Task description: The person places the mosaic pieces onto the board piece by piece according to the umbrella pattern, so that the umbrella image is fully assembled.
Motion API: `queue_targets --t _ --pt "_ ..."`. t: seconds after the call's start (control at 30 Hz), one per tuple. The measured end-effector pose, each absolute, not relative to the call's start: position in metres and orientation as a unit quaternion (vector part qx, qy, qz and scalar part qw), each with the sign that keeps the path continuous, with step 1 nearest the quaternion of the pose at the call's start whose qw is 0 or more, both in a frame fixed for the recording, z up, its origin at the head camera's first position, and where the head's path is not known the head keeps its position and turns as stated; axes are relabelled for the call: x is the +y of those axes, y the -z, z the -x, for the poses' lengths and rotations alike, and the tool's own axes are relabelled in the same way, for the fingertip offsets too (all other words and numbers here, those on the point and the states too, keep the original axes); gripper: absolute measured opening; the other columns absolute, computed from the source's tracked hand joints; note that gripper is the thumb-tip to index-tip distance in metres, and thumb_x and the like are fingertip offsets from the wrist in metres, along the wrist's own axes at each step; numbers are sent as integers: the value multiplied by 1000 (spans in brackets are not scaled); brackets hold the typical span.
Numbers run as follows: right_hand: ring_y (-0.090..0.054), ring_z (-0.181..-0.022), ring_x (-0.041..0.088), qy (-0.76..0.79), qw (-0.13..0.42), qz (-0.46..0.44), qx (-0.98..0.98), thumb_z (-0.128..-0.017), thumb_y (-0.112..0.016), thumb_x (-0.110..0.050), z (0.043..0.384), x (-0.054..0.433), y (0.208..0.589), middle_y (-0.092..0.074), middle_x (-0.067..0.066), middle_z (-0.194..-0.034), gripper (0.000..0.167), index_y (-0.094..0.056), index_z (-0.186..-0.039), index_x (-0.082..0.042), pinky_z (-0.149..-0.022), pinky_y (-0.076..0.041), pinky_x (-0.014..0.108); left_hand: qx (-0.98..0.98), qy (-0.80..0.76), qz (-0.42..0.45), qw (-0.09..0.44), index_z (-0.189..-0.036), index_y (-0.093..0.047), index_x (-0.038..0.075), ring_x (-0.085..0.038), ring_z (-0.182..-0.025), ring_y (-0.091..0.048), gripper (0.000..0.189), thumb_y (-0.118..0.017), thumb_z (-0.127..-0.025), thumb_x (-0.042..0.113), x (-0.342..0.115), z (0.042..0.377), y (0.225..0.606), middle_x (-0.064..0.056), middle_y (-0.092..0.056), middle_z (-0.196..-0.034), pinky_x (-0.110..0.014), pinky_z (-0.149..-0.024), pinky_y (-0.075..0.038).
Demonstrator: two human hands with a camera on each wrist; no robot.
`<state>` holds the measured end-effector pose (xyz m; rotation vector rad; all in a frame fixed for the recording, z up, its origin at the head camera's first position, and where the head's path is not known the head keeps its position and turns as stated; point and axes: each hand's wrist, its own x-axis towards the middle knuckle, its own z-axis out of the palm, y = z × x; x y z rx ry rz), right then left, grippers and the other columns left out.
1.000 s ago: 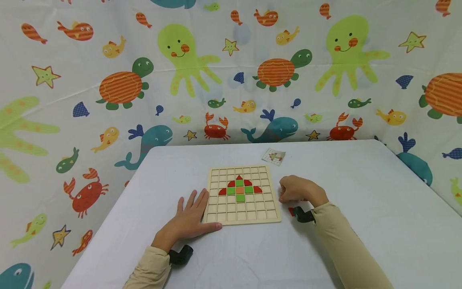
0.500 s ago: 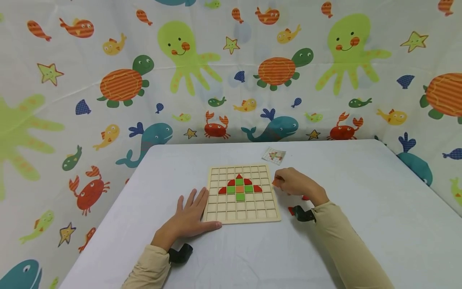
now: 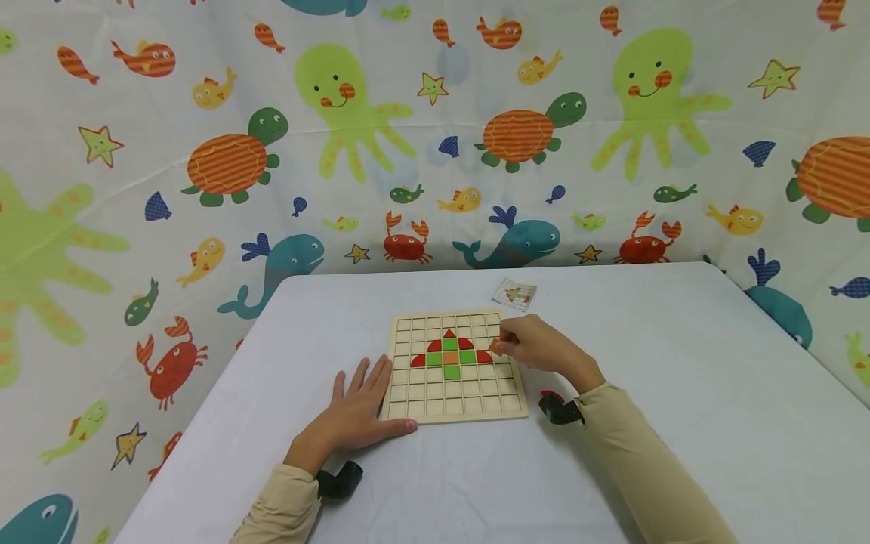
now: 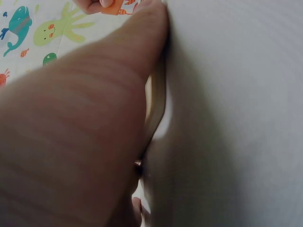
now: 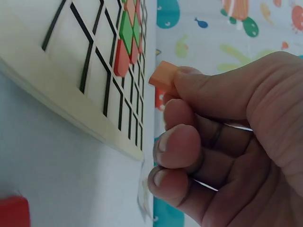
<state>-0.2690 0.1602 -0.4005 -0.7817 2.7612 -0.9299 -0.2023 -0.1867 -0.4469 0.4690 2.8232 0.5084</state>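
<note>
A square wooden grid board [image 3: 488, 393] lies on the white table. Its middle cells hold green square tiles [image 3: 451, 372], red rounded pieces, a red triangle [image 3: 449, 333] and one orange square tile [image 3: 451, 358]. My left hand [image 3: 353, 415] rests along the board's left edge and near corner, fingers spread and straight. Over the board's right side, my right hand [image 3: 544, 347] pinches another orange tile [image 5: 163, 76] between thumb and index finger. In the right wrist view this tile is held above the board's surface, with the other fingers curled.
A small printed card [image 3: 514, 295] with a grid pattern lies beyond the board's far right corner. Right of the board, a red piece [image 3: 552, 394] is partly hidden by the wrist camera [image 3: 560, 411]. A sea-animal curtain [image 3: 435, 151] hangs behind the table [image 3: 646, 317].
My right hand has moved from the table beside the board leftward over its right edge, bringing the orange tile, which came into sight half a second ago. My left hand stays put.
</note>
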Motion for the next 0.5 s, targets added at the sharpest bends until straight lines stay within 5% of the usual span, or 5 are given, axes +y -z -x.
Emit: queue_targets --t 0.5 --pt "-49 -68 12 274 55 329 902 -104 -72 -10 261 130 408 -57 -5 -74 21 -62 -85 -11 -62 -41 27 966 -169 -162 113 -171 -17 2 -44 -163 0 122 -72 -87 72 -187 203 448 -16 -13 -178 -71 -122 7"
